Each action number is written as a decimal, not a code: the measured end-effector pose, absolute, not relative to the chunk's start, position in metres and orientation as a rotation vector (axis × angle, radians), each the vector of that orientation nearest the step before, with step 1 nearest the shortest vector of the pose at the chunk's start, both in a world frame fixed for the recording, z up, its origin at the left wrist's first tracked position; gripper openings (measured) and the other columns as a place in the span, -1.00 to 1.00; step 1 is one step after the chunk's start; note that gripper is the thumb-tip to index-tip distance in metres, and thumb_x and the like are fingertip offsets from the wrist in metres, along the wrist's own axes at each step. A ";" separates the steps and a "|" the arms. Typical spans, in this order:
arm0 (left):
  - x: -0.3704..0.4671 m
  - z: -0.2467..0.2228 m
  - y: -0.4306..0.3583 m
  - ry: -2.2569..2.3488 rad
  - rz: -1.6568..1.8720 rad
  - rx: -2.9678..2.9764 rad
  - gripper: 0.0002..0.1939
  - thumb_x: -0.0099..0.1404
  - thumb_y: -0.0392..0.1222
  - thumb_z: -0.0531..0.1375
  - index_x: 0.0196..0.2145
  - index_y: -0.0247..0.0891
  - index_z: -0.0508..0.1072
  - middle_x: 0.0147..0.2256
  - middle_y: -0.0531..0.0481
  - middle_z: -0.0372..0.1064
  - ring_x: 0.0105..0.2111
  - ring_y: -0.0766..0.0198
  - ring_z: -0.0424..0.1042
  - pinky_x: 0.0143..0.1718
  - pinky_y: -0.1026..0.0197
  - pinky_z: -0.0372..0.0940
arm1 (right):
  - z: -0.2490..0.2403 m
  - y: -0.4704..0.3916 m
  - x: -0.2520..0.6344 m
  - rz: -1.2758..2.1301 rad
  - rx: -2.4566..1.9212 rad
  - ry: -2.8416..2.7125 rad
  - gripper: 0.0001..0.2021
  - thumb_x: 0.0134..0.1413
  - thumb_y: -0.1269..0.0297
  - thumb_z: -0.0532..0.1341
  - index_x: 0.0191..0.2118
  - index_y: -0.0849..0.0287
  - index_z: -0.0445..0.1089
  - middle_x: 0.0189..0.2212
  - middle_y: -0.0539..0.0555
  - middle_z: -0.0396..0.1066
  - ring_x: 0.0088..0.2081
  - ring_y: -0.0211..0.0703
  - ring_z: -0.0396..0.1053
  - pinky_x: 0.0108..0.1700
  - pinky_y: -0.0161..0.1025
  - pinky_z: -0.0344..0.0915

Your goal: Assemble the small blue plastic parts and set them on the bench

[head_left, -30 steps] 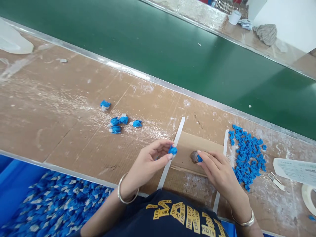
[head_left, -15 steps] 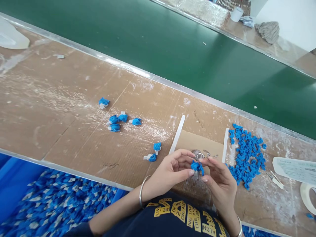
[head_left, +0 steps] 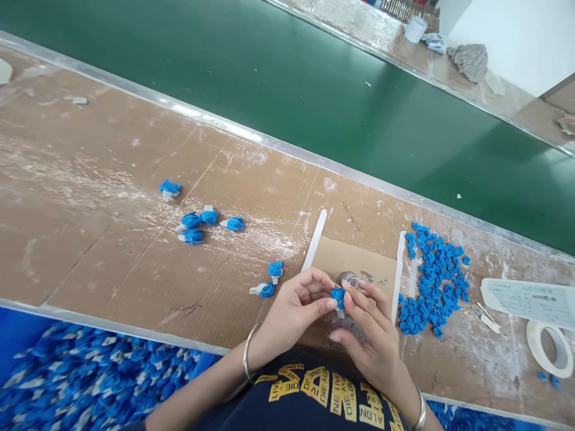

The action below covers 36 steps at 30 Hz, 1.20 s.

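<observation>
Both hands meet low at the centre of the bench: your left hand (head_left: 294,305) pinches a small blue plastic piece (head_left: 337,296) between thumb and forefinger, and your right hand (head_left: 368,335) closes its fingertips on the same piece from the other side. The piece is held just above a cardboard pad (head_left: 350,260), near a small round metal part (head_left: 348,279) and a few loose metal bits (head_left: 372,278) lying on it.

The piece looks light and rigid, with a white tab at its lower end; it is small enough to slip, so you would best grip its blue body by the sides and keep the tab free.

To the right, a heap of loose blue pieces (head_left: 433,278) lies near your right hand. To the left, two finished pieces (head_left: 268,280) lie just beside your left hand, and a further cluster (head_left: 202,222) lies well apart. A white strip (head_left: 314,239) borders the pad. A printed sheet (head_left: 525,296), tweezers (head_left: 485,315) and a tape roll (head_left: 550,347) lie at far right. A green conveyor belt (head_left: 314,96) runs behind the bench; a bin of blue-and-white parts (head_left: 90,383) sits below its near edge. Nothing stands between your hands and the pad.
</observation>
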State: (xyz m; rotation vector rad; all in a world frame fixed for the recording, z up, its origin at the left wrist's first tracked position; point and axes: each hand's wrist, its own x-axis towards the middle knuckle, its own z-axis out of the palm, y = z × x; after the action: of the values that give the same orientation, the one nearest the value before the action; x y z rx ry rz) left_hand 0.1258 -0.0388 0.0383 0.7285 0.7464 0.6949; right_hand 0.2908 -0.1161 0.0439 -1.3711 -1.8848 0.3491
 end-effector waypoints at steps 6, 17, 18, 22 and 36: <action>0.122 0.032 -0.034 0.741 0.748 0.755 -0.71 0.16 -0.13 0.44 -0.27 -0.22 0.43 -0.31 -0.02 0.55 -0.34 0.27 0.52 -0.29 0.26 0.44 | 0.048 -0.101 0.326 0.471 -1.361 -2.075 -0.58 0.46 0.18 0.09 0.35 0.00 0.16 0.19 0.14 0.34 0.24 0.09 0.23 0.16 0.12 0.36; 0.059 0.036 0.002 1.208 1.071 0.772 -0.73 0.16 -0.09 0.38 -0.19 -0.20 0.54 -0.34 0.01 0.51 -0.43 0.21 0.53 -0.40 0.20 0.48 | 0.008 -0.068 0.444 -0.117 -2.114 -1.764 -0.59 0.32 0.07 -0.01 -0.16 0.25 0.48 -0.30 0.22 0.47 -0.39 0.02 0.41 -0.31 -0.06 0.39; 0.054 0.035 0.004 1.258 1.114 0.814 -0.74 0.14 -0.10 0.38 -0.21 -0.20 0.53 -0.36 0.04 0.50 -0.46 0.24 0.52 -0.41 0.21 0.47 | 0.007 -0.068 0.443 -0.122 -2.114 -1.768 -0.60 0.31 0.09 -0.01 -0.15 0.26 0.48 -0.28 0.23 0.46 -0.37 0.04 0.41 -0.31 -0.06 0.38; 0.036 0.021 0.007 1.534 1.172 1.147 -0.80 0.19 -0.10 0.33 -0.24 -0.20 0.50 -0.37 0.04 0.50 -0.46 0.25 0.49 -0.36 0.18 0.45 | 0.006 -0.076 0.436 -0.288 -2.088 -1.852 -0.60 0.37 0.13 -0.01 -0.16 0.27 0.50 -0.26 0.24 0.44 -0.33 0.07 0.44 -0.39 -0.11 0.36; 0.063 0.023 -0.019 1.647 0.552 2.614 -0.78 0.37 -0.19 0.22 -0.10 -0.39 0.48 -0.22 -0.26 0.43 -0.21 -0.10 0.41 -0.20 -0.08 0.37 | -0.004 -0.094 0.434 -0.302 -1.985 -1.809 -0.63 0.40 0.11 0.03 -0.14 0.28 0.48 -0.19 0.28 0.50 -0.15 0.20 0.44 -0.11 0.09 0.38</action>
State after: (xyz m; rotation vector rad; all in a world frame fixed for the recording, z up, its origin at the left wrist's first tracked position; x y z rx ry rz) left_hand 0.0627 -0.0193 0.0232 2.6138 1.6469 0.5516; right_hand 0.4335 -0.0936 -0.0038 -1.9850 -1.8085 -0.3022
